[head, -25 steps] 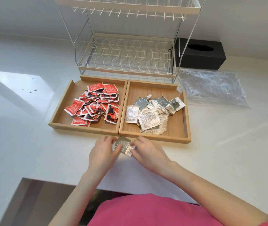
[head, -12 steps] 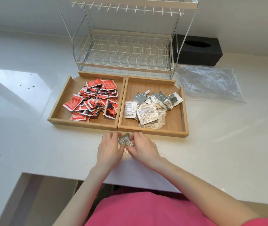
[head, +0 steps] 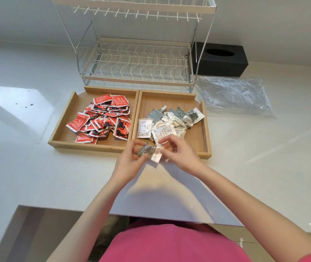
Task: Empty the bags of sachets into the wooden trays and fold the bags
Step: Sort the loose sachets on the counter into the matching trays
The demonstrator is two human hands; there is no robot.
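Counter (head: 37, 176): bare from 6 through 9 o'clock of the trays, and at 3 to 4 o'clock. Dish rack (head: 137, 61): stands just beyond both trays at 12 o'clock, its frame overhanging them. Tissue box (head: 220, 59): 1 o'clock, beside the rack. Plastic bag (head: 234, 95): lies flat at 2 o'clock, just beside the right tray (head: 206, 129).

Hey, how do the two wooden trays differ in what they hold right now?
The left tray holds only red sachets, while the right tray holds grey and white sachets. The red pile looks fuller, covering the left tray's middle; the grey and white pile sits more sparsely in the right tray. Both hands hover over the right tray's near edge; nothing hovers over the left one. Both trays are wooden, shallow and set side by side, touching.
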